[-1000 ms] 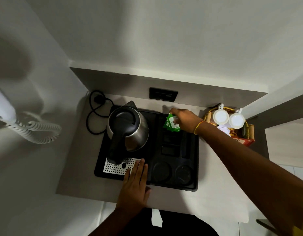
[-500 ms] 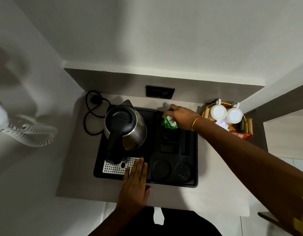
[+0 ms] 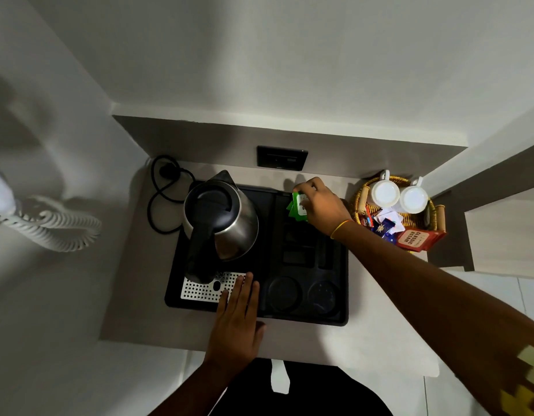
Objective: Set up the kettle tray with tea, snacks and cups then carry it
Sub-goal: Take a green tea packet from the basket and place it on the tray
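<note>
A black kettle tray (image 3: 343, 283) lies on the pale counter, with a steel kettle (image 3: 222, 222) standing on its left half. My right hand (image 3: 321, 205) holds green tea sachets (image 3: 297, 207) over the tray's far right compartment. My left hand (image 3: 237, 322) rests flat on the tray's near edge, fingers over the perforated drip grille (image 3: 199, 291). Two white cups (image 3: 399, 195) sit upside down in a wicker basket (image 3: 361, 202) at the right, beside a red tea box (image 3: 415, 239) and small snack packets (image 3: 384, 223).
The kettle's black cord (image 3: 163, 202) loops on the counter at the back left. A dark wall socket (image 3: 282, 158) sits behind the tray. A white coiled phone cord (image 3: 53, 228) hangs on the left wall. The walls close in on both sides of the counter.
My right hand has carried the green sachets slightly farther back over the tray's far right compartment. My left hand stays flat on the tray's near edge.
</note>
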